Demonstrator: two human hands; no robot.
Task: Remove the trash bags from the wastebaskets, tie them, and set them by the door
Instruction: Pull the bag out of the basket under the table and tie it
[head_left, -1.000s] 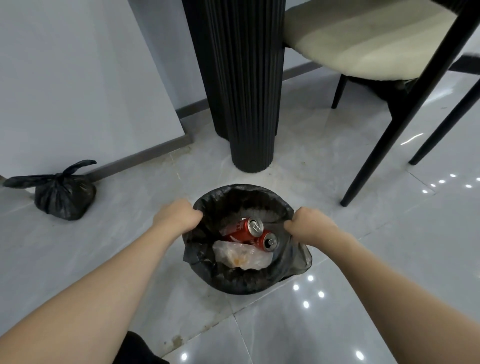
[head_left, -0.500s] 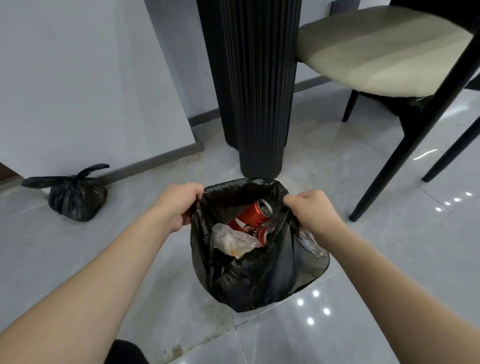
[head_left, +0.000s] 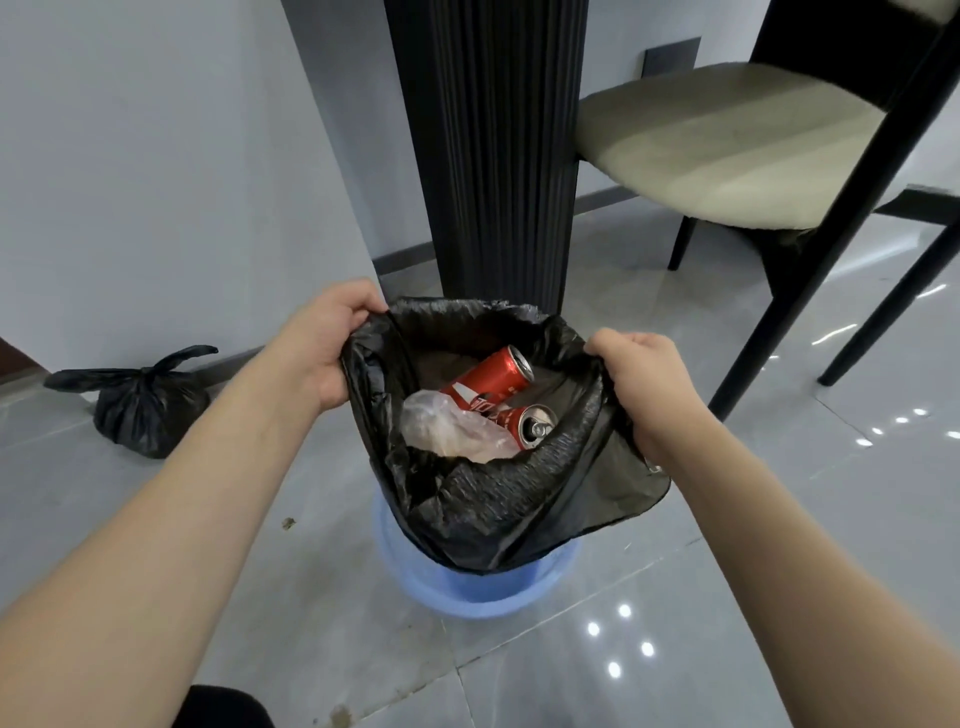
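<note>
Hands gripped opposite sides of the black trash bag (head_left: 498, 499) rim. Left hand (head_left: 324, 348) was fisted on the bag's left edge, knuckles up, thumb over the top, plastic bunched in the grip; forearm ran diagonally from the lower-left corner of the view. Right hand (head_left: 636, 384) was clamped likewise on the right edge, fingers curled under, wrist bent slightly inward, forearm coming from the lower right. Both grips were closed on the bag, w/ the mouth stretched open between them.

Bag hung above the blue wastebasket (head_left: 467, 587), its lower part apparently inside the basket rim; bottom of the bag was hidden, so couldn't tell how much remained in. Inside the bag: two red soda cans (head_left: 491, 379), one lying tilted toward the back, the other nearer w/ its opened top facing up, and a crumpled clear plastic wrapper (head_left: 447, 426) touching both on their left.

Wastebasket stood on the grey tiled floor (head_left: 779, 545), just in front of a black fluted column (head_left: 493, 145). A black-legged chair w/ pale seat cushion (head_left: 727, 150) was at the right, well apart from the bag. A second black trash bag, tied shut (head_left: 145, 405), sat on the floor at the left, near the wall's baseboard.
</note>
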